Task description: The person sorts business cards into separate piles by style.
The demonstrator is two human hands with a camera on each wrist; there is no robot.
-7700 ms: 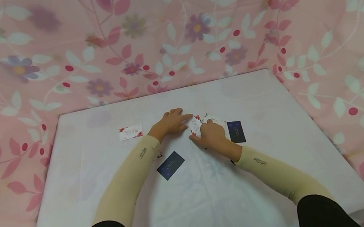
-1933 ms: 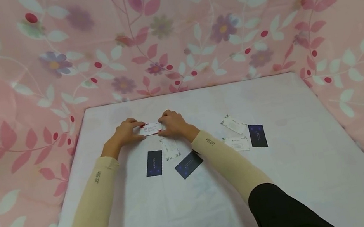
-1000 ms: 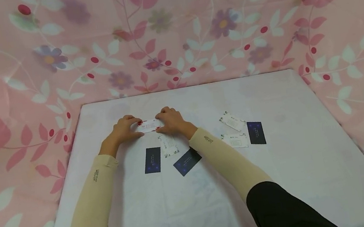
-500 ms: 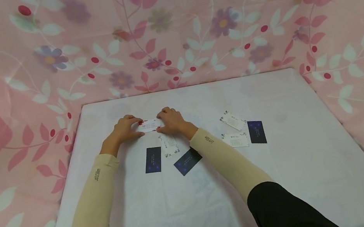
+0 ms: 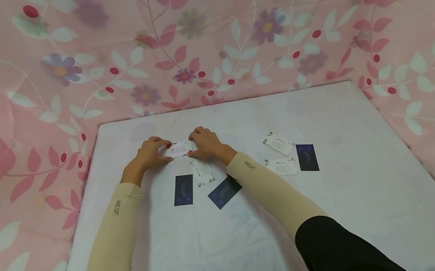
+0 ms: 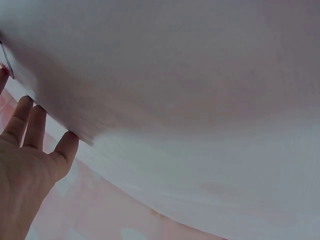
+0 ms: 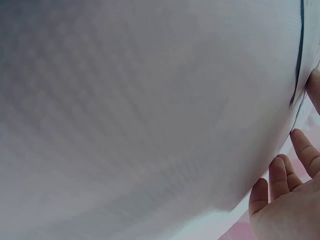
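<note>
A white business card (image 5: 179, 149) with red flowers at its corners lies on the table, between my two hands. My left hand (image 5: 149, 154) holds its left end between thumb and index finger. At the right end, the thumb and fingers of my right hand (image 5: 207, 145) hold it the same way. In the left wrist view the other fingers (image 6: 65, 147) touch the cloth, and a corner of the card shows at the edge. A white leaf-patterned card (image 5: 203, 173) lies just below, partly under the right hand.
Two dark blue cards lie nearer me, one upright (image 5: 183, 190) and one tilted (image 5: 224, 193) beside the right forearm. To the right are two white leaf-patterned cards (image 5: 279, 144) and another dark blue card (image 5: 307, 157). White cloth covers the table (image 5: 363, 207); a floral curtain (image 5: 203, 39) stands behind.
Several seconds ago both hands were over the white cards farther right; they have since moved left to the red-flowered card. Over the last second hands and cards look unchanged.
</note>
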